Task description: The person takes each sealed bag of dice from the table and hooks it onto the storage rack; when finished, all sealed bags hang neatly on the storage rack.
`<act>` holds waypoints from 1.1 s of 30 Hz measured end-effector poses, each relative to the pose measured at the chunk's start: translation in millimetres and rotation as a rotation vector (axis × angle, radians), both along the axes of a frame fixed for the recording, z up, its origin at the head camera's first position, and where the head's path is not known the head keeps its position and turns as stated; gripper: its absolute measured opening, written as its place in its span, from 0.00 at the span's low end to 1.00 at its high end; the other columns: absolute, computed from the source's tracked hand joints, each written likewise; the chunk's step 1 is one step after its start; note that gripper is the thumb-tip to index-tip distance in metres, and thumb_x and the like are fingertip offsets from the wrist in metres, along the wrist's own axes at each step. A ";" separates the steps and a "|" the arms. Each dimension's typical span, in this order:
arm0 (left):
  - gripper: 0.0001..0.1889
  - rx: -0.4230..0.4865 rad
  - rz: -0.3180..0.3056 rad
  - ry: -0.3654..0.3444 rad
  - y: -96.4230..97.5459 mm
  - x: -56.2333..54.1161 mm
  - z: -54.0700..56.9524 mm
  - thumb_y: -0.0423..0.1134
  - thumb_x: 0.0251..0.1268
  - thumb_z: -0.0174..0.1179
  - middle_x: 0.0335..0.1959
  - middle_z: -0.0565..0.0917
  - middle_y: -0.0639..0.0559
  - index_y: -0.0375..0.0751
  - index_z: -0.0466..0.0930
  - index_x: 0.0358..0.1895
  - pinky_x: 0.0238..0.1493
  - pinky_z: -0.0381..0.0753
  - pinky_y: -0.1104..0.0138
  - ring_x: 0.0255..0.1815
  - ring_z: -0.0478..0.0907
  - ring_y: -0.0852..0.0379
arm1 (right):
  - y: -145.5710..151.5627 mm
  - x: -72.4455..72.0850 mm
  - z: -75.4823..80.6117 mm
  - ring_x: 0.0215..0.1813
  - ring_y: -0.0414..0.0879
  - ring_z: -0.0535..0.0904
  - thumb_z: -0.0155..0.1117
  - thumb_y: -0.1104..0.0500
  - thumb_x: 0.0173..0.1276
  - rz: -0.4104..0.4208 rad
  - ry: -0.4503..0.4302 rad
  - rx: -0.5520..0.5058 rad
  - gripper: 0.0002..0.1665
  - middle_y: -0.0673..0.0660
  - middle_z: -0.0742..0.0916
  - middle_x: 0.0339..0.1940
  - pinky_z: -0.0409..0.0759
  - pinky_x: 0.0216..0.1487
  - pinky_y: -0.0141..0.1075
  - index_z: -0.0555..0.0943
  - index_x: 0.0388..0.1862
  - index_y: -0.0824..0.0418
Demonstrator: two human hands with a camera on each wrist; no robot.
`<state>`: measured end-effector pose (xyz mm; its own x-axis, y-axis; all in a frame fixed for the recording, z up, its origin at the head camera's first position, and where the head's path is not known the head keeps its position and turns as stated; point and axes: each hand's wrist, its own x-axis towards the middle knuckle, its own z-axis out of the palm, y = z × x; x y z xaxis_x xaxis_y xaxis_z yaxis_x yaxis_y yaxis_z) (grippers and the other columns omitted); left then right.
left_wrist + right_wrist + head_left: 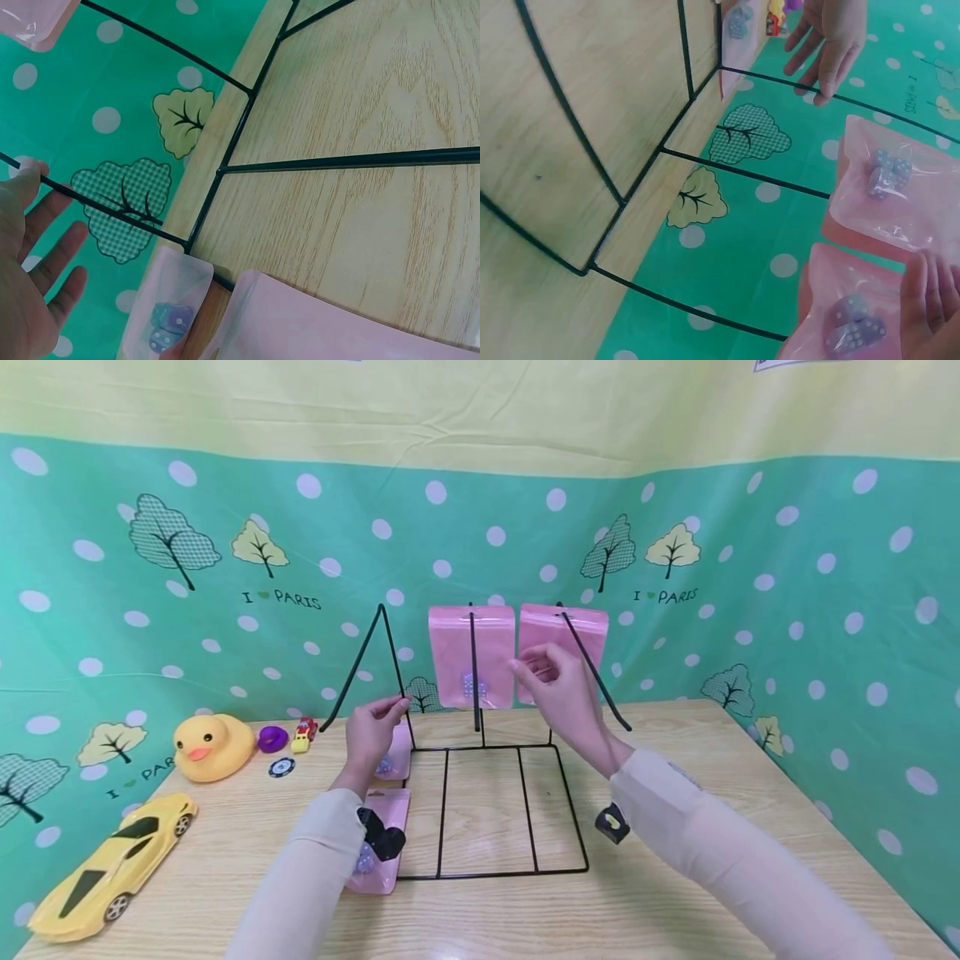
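A black wire display rack [442, 810] stands on the table with three sloping hook arms. Pink zip pouches hang on two of them: the middle pouch [450, 647] shows dice [891, 174] inside, and so does the right pouch [540, 622]. My left hand [372, 731] pinches the rack's left upright between thumb and index finger; its other fingers spread loosely behind. My right hand [558, 685] is in front of the right pouch, fingers loosely bent and holding nothing. Whether its fingertips touch a pouch, I cannot tell. Beneath my left arm lie two more pouches, one near [390, 877] and one farther pouch [401, 752].
To the left are a yellow toy car [112, 868], a rubber duck [213, 747], a small purple hat [272, 739], a tiny red and yellow toy car [304, 734] and a round chip [282, 767]. Polka-dot cloth [495, 535] hangs behind and on the right.
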<state>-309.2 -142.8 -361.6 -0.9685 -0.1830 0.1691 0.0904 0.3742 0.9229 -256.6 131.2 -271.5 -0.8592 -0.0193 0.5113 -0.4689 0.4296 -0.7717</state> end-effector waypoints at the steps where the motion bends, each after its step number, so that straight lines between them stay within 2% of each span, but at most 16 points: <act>1: 0.18 -0.001 0.000 -0.002 -0.1 0.0 0.0 0.45 0.78 0.59 0.60 0.84 0.40 0.39 0.82 0.62 0.61 0.78 0.53 0.58 0.80 0.45 | 2.5 2.0 -2.1 0.40 0.48 0.83 0.68 0.53 0.73 0.028 -0.009 0.003 0.17 0.57 0.88 0.40 0.84 0.42 0.38 0.83 0.51 0.64; 6: 0.18 -0.005 0.002 -0.013 -0.2 0.3 -0.3 0.45 0.78 0.58 0.60 0.83 0.41 0.40 0.82 0.62 0.61 0.78 0.53 0.58 0.79 0.45 | 16.2 12.3 -15.6 0.42 0.49 0.84 0.68 0.54 0.73 0.143 -0.078 0.038 0.19 0.57 0.89 0.45 0.86 0.40 0.41 0.83 0.56 0.65; 12: 0.18 -0.009 0.007 -0.006 -0.4 0.4 -0.4 0.45 0.78 0.58 0.60 0.84 0.40 0.39 0.82 0.62 0.60 0.79 0.53 0.57 0.80 0.44 | 31.3 20.7 -36.3 0.45 0.47 0.83 0.68 0.49 0.73 0.151 -0.146 0.156 0.21 0.53 0.90 0.48 0.84 0.41 0.40 0.85 0.57 0.60; 19: 0.18 -0.008 0.020 0.002 0.6 -0.3 -1.4 0.45 0.77 0.60 0.58 0.84 0.41 0.39 0.83 0.60 0.59 0.79 0.53 0.56 0.81 0.45 | 52.0 22.6 -63.9 0.48 0.49 0.84 0.68 0.54 0.73 0.169 -0.186 0.215 0.18 0.55 0.90 0.47 0.85 0.46 0.39 0.85 0.56 0.63; 23: 0.18 -0.004 0.007 -0.002 -0.3 -0.7 -1.3 0.45 0.78 0.59 0.60 0.83 0.40 0.39 0.82 0.62 0.61 0.78 0.53 0.58 0.80 0.44 | 60.6 19.5 -78.3 0.47 0.48 0.84 0.69 0.55 0.72 0.163 -0.216 0.250 0.18 0.53 0.90 0.44 0.84 0.49 0.40 0.85 0.55 0.64; 27: 0.18 -0.006 0.007 0.002 -0.3 -0.7 -1.4 0.45 0.78 0.59 0.59 0.84 0.39 0.39 0.83 0.61 0.60 0.78 0.53 0.57 0.80 0.44 | 66.8 14.3 -92.0 0.46 0.47 0.83 0.71 0.53 0.71 0.117 -0.288 0.262 0.20 0.52 0.89 0.42 0.83 0.47 0.39 0.85 0.54 0.64; 33: 0.18 -0.009 0.006 0.012 0.6 -0.8 -2.3 0.44 0.77 0.59 0.58 0.84 0.39 0.39 0.83 0.61 0.59 0.79 0.53 0.55 0.81 0.44 | 76.9 0.6 -105.2 0.46 0.50 0.84 0.69 0.51 0.72 0.049 -0.369 0.263 0.23 0.56 0.89 0.45 0.84 0.49 0.42 0.84 0.56 0.66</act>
<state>-310.0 -142.2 -364.0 -0.9651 -0.1874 0.1828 0.0995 0.3833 0.9183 -256.0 208.2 -376.7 -0.9778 -0.1528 0.1434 -0.2077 0.6174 -0.7587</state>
